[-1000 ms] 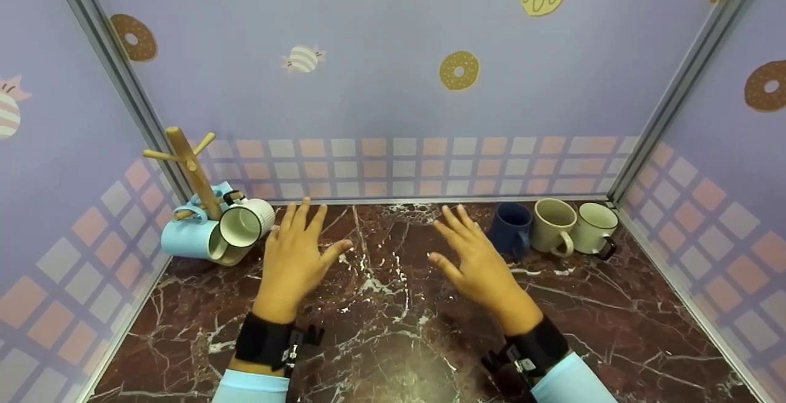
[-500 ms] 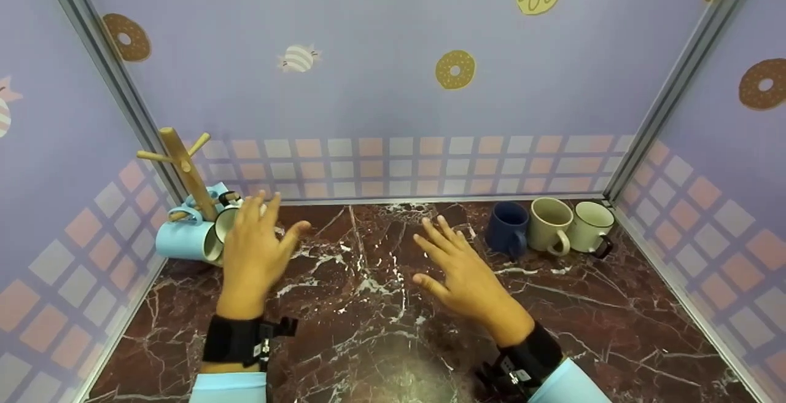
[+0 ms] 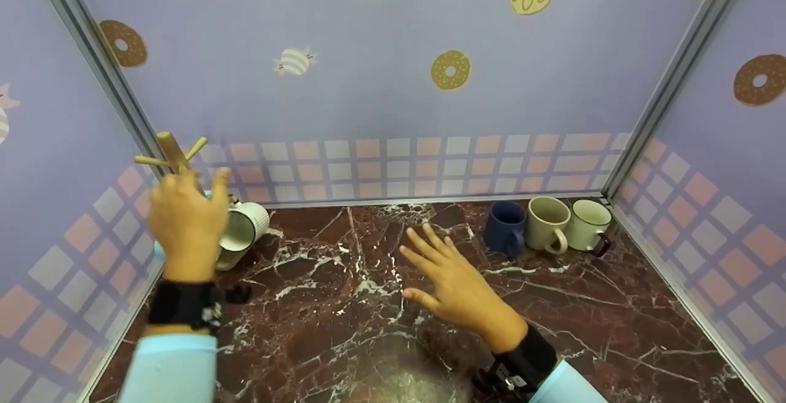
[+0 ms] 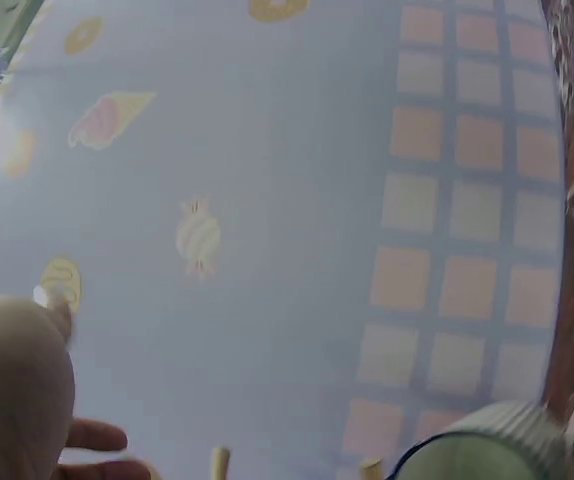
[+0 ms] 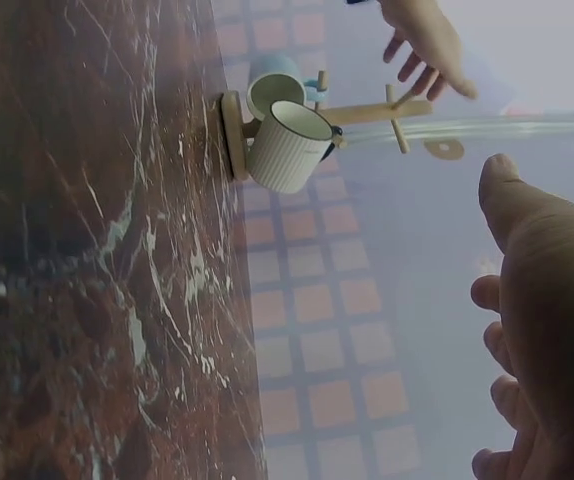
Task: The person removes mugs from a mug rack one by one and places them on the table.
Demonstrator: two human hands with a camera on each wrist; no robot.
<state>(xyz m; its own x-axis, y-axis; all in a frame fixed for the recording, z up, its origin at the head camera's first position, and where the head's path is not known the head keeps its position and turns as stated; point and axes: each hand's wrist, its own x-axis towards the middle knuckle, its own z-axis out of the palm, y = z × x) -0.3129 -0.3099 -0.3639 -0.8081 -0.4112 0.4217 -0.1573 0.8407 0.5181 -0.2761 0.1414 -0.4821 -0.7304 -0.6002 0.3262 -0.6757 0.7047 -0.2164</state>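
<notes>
A wooden mug tree (image 3: 167, 143) stands at the back left, with upper pegs bare. On its lower pegs hang a white ribbed mug (image 3: 256, 216) with a dark rim and, partly hidden, a light blue mug (image 5: 269, 67). My left hand (image 3: 187, 222) is raised by the tree and covers much of its post in the head view. From the right wrist view, its fingers hang apart near the upper pegs, holding nothing. My right hand (image 3: 463, 292) hovers over the middle right of the table, fingers spread and holding nothing.
A navy mug (image 3: 506, 228), a beige mug (image 3: 546, 222) and a cream mug (image 3: 586, 225) with a dark handle stand in a row at the back right. Patterned walls (image 3: 393, 108) enclose the dark marbled table (image 3: 344, 341) at the back and sides.
My left hand has moved left and up, from over the table to the mug tree. My right hand has shifted slightly left and nearer. The mugs stay where they were.
</notes>
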